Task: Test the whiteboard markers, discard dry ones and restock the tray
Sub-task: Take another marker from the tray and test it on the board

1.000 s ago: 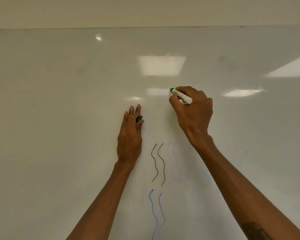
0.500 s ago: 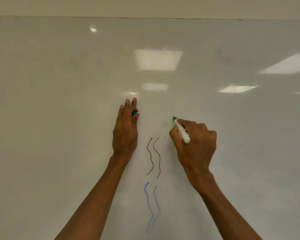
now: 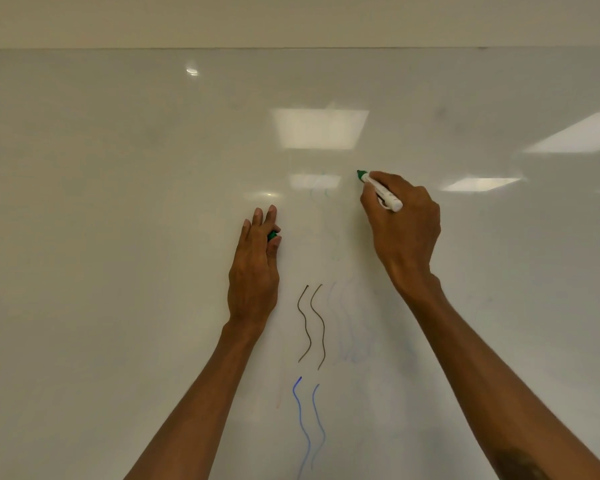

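My right hand (image 3: 404, 233) grips a white marker with a green tip (image 3: 381, 191), its tip touching the whiteboard (image 3: 118, 202) up and right of centre. Left of the tip, very faint greenish wavy traces (image 3: 326, 216) show on the board. My left hand (image 3: 253, 275) rests flat against the board and pinches the green cap (image 3: 272, 236) between thumb and fingers. Below the hands are two dark brown wavy lines (image 3: 312, 323) and, under them, two blue wavy lines (image 3: 307, 424).
Ceiling lights reflect as bright patches (image 3: 321, 128) on the glossy board. Faint bluish smudges (image 3: 350, 327) lie right of the brown lines. The board's top edge (image 3: 291, 48) meets a beige wall above. No tray is in view.
My right hand drew the marker down the board, then lifted back up and to the right. Only a very faint trace is left. My left hand stayed put with the cap.
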`<state>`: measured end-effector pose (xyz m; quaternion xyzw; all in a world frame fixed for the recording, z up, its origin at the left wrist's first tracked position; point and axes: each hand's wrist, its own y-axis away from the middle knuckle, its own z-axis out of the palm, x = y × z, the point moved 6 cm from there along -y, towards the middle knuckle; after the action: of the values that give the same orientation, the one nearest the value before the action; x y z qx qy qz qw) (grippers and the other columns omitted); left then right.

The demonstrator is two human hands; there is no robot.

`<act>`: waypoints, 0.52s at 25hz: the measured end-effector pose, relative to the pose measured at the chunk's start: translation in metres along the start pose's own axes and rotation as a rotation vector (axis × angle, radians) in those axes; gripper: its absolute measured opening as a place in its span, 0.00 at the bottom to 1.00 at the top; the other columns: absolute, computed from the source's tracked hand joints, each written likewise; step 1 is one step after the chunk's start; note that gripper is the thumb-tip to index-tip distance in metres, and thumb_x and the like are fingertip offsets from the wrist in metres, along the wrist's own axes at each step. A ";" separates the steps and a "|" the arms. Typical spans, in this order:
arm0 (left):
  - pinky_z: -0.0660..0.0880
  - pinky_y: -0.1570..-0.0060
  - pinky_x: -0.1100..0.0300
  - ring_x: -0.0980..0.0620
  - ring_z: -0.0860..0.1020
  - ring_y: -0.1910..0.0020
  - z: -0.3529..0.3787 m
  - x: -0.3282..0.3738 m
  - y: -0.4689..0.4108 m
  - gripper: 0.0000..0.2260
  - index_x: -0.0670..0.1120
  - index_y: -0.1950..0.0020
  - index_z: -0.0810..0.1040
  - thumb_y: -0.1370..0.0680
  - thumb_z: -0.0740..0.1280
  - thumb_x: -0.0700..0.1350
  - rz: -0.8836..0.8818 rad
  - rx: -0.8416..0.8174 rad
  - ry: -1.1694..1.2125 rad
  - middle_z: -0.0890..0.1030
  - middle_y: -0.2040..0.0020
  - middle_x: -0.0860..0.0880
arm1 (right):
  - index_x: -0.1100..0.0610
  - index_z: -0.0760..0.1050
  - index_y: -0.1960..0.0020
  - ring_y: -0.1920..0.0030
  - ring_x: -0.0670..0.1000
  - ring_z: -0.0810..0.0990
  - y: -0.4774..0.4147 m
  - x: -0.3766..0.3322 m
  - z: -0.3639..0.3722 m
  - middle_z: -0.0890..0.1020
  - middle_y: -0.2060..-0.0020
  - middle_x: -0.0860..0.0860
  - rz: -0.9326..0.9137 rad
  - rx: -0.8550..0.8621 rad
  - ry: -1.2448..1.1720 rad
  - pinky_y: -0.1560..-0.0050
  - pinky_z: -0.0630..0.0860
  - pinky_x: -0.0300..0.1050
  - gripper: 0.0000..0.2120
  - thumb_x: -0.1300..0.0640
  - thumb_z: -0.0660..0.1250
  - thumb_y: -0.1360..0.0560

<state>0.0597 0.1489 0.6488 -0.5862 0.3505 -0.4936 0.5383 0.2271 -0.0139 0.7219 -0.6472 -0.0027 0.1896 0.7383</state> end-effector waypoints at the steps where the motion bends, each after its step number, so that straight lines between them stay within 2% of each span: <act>1: 0.64 0.25 0.53 0.53 0.57 0.21 0.000 0.001 0.000 0.21 0.48 0.23 0.67 0.15 0.51 0.52 0.007 0.002 0.000 0.65 0.22 0.51 | 0.47 0.82 0.46 0.56 0.51 0.79 0.002 -0.002 0.003 0.85 0.55 0.46 -0.052 -0.020 0.035 0.51 0.74 0.53 0.10 0.48 0.64 0.23; 3: 0.64 0.25 0.53 0.53 0.57 0.21 0.000 0.000 -0.002 0.21 0.48 0.23 0.67 0.15 0.51 0.53 0.010 0.007 -0.008 0.65 0.22 0.51 | 0.47 0.82 0.47 0.56 0.50 0.79 0.017 -0.002 0.003 0.85 0.56 0.45 -0.132 -0.030 0.127 0.53 0.70 0.49 0.09 0.49 0.65 0.23; 8: 0.63 0.25 0.54 0.53 0.57 0.21 0.001 -0.003 -0.001 0.23 0.47 0.24 0.68 0.16 0.50 0.55 0.001 -0.002 -0.012 0.65 0.22 0.51 | 0.48 0.83 0.49 0.61 0.50 0.79 0.068 0.023 -0.022 0.85 0.61 0.46 -0.043 0.057 0.221 0.58 0.68 0.48 0.07 0.51 0.68 0.25; 13: 0.63 0.25 0.55 0.52 0.57 0.21 0.000 -0.002 -0.002 0.24 0.48 0.24 0.67 0.16 0.49 0.55 -0.002 0.007 -0.019 0.65 0.22 0.51 | 0.50 0.83 0.50 0.64 0.49 0.78 0.100 0.021 -0.020 0.84 0.64 0.46 -0.108 0.005 0.239 0.60 0.66 0.46 0.08 0.50 0.67 0.25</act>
<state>0.0593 0.1511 0.6504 -0.5893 0.3432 -0.4898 0.5432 0.2234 -0.0181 0.6179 -0.6623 0.0511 0.0710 0.7441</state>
